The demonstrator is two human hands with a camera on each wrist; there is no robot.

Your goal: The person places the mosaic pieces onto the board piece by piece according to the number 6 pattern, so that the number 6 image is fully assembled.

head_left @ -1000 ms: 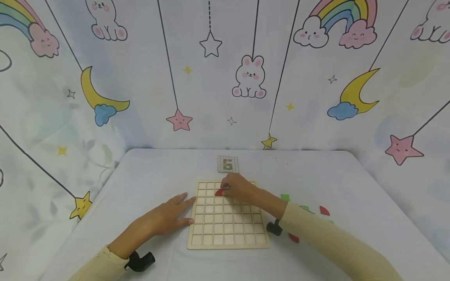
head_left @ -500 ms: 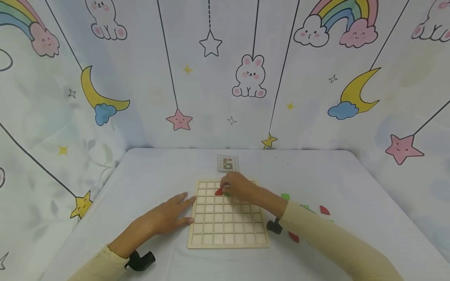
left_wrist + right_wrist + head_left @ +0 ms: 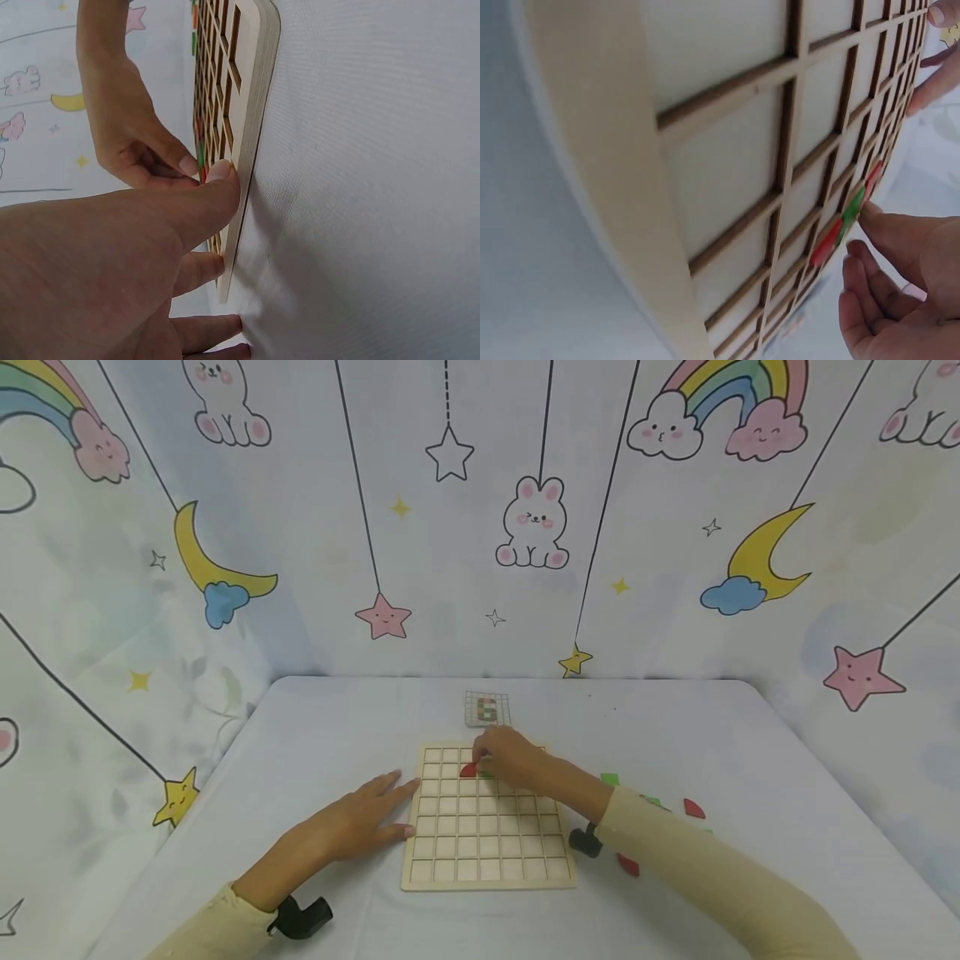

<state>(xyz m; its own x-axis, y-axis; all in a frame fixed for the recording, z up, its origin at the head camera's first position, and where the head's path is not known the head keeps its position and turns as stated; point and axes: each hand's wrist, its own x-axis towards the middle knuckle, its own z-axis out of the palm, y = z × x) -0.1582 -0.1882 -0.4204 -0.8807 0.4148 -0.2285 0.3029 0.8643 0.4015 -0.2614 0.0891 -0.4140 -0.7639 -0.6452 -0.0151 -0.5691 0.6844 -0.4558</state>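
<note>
A wooden grid board lies in the middle of the table. My left hand rests flat on the cloth, its thumb pressed against the board's left edge. My right hand hovers over the board's top rows. There a red piece and a green piece sit in adjacent cells. In the right wrist view the red piece and the green piece lie in the grid, and one fingertip touches the green one while the other fingers hang loosely curled.
A small pattern card lies behind the board. Loose pieces are scattered to the right: a green one, a red one, another red one. Printed cloth walls enclose the table on three sides.
My right hand has shifted only slightly over the top rows. A green piece now shows beside the red one. The left hand has not moved.
</note>
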